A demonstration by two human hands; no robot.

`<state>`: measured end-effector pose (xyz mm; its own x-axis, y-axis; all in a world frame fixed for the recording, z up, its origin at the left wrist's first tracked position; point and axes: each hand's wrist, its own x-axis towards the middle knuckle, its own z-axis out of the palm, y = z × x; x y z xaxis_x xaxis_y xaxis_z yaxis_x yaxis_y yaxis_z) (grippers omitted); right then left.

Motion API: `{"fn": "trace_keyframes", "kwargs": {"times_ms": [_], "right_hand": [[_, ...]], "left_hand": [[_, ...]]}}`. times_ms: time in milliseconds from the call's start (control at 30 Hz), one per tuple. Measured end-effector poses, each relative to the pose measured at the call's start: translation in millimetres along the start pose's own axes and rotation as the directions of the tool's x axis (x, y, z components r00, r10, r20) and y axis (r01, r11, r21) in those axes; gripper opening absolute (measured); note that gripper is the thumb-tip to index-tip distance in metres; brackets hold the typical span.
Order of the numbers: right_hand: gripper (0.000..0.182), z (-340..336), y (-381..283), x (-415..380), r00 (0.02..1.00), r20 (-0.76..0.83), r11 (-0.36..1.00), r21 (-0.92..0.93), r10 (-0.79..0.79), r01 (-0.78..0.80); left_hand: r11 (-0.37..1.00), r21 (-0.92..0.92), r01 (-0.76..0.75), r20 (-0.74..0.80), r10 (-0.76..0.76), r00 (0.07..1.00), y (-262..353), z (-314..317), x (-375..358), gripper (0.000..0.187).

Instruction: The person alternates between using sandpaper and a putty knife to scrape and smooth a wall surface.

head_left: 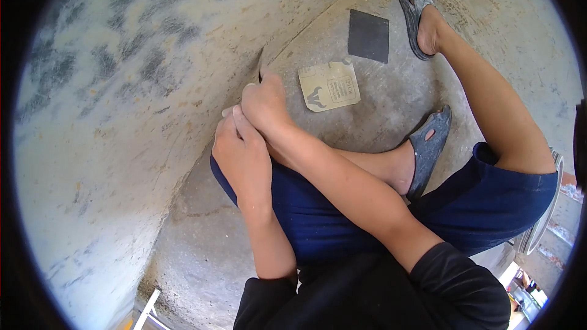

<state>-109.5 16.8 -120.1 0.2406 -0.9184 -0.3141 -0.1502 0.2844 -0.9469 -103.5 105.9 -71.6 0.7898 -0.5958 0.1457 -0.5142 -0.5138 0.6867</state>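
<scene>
My right hand is closed beside the base of the scuffed wall, with a thin dark-edged piece sticking up past its knuckles. My left hand lies over my knee just below it, fingers bent together and touching the right hand; what they close on, if anything, is hidden. A cut piece of tan printed paper lies on the floor to the right of my hands. Beyond it is a dark grey square sheet, flat and apart from the paper.
The grey-smeared wall rises on the left and meets the concrete floor. My feet, in grey clogs, rest on the right. A round bucket-like rim stands behind my knee. A white bar is at the lower left.
</scene>
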Motion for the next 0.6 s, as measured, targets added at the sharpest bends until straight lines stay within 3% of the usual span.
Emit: {"fn": "trace_keyframes", "kwargs": {"times_ms": [67,200,267,367,467,600], "right_hand": [[0.050,6,4,10,0.989,-0.144,1.000,0.003,-0.026,0.027],[0.050,-5,6,15,0.997,-0.069,0.999,0.046,-0.016,0.019],[0.050,-8,7,13,0.993,-0.066,0.985,-0.150,-0.101,0.090],[0.049,-2,4,12,0.983,-0.138,0.983,-0.151,-0.125,0.104],[0.046,-4,-4,16,0.998,-0.061,0.996,-0.089,0.003,-0.009],[0.044,-7,-5,19,0.999,-0.047,0.999,-0.029,0.020,-0.022]], "left_hand": [[0.998,-0.057,0.037,0.063,-0.034,0.997,10,3,7,0.044],[0.999,-0.041,-0.014,0.042,0.015,0.999,14,8,1,0.042],[0.998,-0.049,0.049,0.032,-0.048,0.998,14,11,-2,0.040],[0.994,-0.088,0.064,0.051,-0.060,0.997,17,9,3,0.040],[0.992,-0.072,0.106,0.070,-0.101,0.992,24,3,9,0.040],[0.997,-0.010,0.072,0.046,-0.072,0.996,23,8,8,0.040]]}}
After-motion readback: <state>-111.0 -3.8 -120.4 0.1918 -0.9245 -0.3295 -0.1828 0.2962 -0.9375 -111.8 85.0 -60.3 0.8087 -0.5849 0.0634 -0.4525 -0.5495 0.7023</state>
